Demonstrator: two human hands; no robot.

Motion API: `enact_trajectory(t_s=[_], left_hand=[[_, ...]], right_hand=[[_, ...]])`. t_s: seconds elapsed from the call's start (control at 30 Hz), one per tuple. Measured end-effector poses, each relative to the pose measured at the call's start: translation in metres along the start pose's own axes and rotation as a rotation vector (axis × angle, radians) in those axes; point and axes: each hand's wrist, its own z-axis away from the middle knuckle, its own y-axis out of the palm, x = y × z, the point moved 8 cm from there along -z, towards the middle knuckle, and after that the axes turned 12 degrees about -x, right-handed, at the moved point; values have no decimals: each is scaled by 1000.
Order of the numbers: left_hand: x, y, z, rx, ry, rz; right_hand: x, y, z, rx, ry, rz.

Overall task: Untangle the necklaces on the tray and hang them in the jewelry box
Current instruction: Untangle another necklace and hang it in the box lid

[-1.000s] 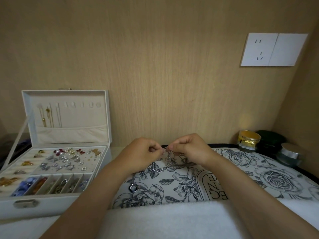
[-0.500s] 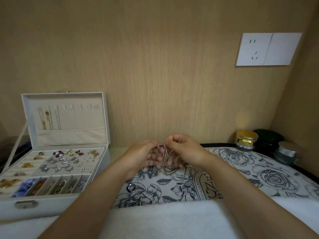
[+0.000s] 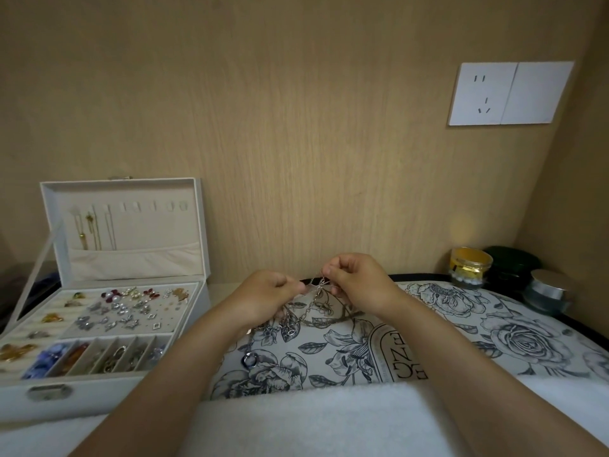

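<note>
— Over the flowery tray [image 3: 494, 328], what are the two hands doing?

— Both are lifted a little above it, close together. The right hand [image 3: 359, 282] has its fingers curled. Its thumb and first finger pinch a silver chain up high. The left hand [image 3: 263, 298] is curled too, and it pinches the chains just beside the right one.

— Where are the necklaces?

— The necklaces [image 3: 313, 306] are one tangled silver bunch. They hang between the hands and droop under the left hand down to the tray. One thin loop lies on the tray below the right hand. A small round ring charm [image 3: 250, 359] lies on the tray too, just beside the left arm. I cannot tell which chain it belongs to.

— And the jewelry box?

— The jewelry box [image 3: 122, 258] is white and stands open, to the left of the tray. Its lid stands up near the wooden wall. A few gold chains [image 3: 89, 229] hang inside the lid, on its left part. The bottom part holds lots of earrings [image 3: 125, 306] and a row of little slots with beads and rings.

— What else can you see?

— Three little jars sit in the far right corner: a gold jar [image 3: 471, 267], a dark green jar [image 3: 512, 263] and a jar with a silver lid [image 3: 548, 290]. A white socket [image 3: 507, 94] is up on the wall. A white towel [image 3: 296, 420] lies along the near side of the tray.
</note>
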Motion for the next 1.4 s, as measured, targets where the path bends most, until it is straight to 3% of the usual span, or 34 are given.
enact_trajectory(t_s=[0.17, 0.33, 0.53, 0.6, 0.67, 0.73, 0.8, 0.87, 1.07, 1.27, 1.4], left_hand=[[6, -7, -3, 10, -12, -98], [8, -21, -12, -106, 110, -510], [13, -36, -14, -271, 133, -869], [1, -28, -10, -285, 210, -725], [-15, -6, -2, -163, 234, -334], [-29, 17, 9, -2, 175, 17], [-30, 27, 14, 41, 108, 168], [-25, 26, 12, 17, 88, 111], [-20, 16, 6, -79, 279, -255], [-17, 9, 5, -218, 303, -380], [-12, -2, 2, -327, 248, -287]], right_hand=[[-3, -6, -3, -8, -48, 143], [-11, -5, -1, 89, 12, 221], [-4, -4, 3, 206, 7, 286], [2, 0, 7, 226, -9, 237], [11, 3, 9, 221, -42, 162], [20, 3, 9, 190, -75, 94], [23, 1, 9, 168, -88, 54], [24, 1, 10, 165, -84, 52], [11, 4, 8, 230, -85, 188], [-2, -6, 1, 210, -62, 353], [-5, -16, -6, 221, 3, 278]])
